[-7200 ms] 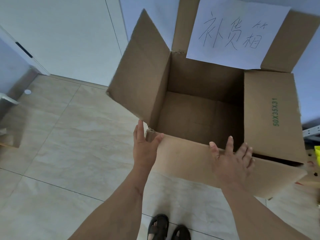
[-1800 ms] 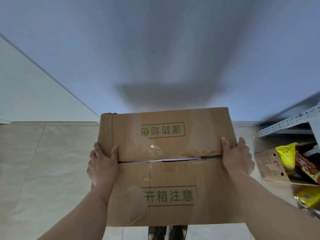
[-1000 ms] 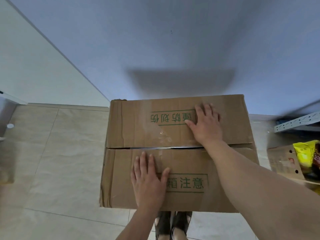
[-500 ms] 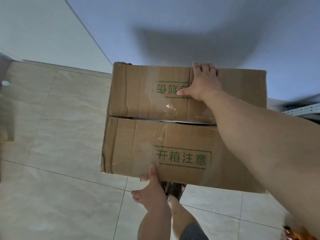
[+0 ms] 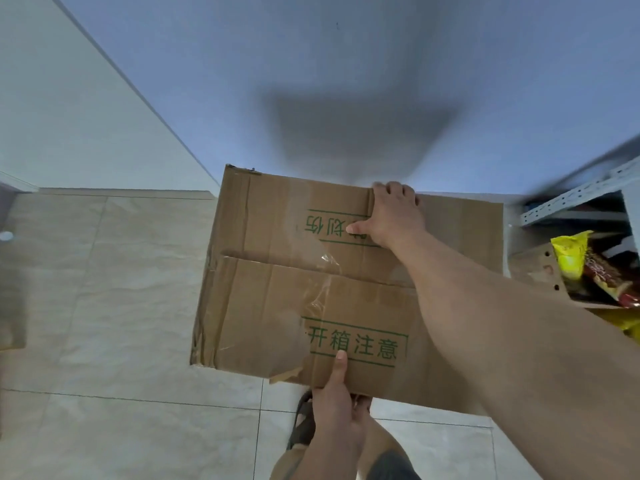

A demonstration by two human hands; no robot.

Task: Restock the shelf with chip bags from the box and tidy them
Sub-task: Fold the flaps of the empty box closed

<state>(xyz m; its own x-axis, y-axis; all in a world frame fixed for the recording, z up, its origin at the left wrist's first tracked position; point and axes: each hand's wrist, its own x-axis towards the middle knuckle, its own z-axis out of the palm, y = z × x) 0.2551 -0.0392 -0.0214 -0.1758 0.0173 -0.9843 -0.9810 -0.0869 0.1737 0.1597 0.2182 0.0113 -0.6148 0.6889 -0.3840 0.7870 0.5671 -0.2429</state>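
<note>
Risk of dropping cardboard box [image 5: 277,271], pinched at near edge by left hand [image 5: 337,410], far edge hooked by right hand [image 5: 391,216]; loose flaps could buckle.

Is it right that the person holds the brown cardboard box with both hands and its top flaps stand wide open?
Not quite. The head view shows the brown cardboard box with its flaps folded shut. The rest holds: the left hand grips the near edge, thumb on top, and the right hand grips the far edge.

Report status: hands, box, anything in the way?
Left hand grips box near edge; right hand grips far edge. Flaps closed. Chip bags at right. Nothing in the way.
</note>
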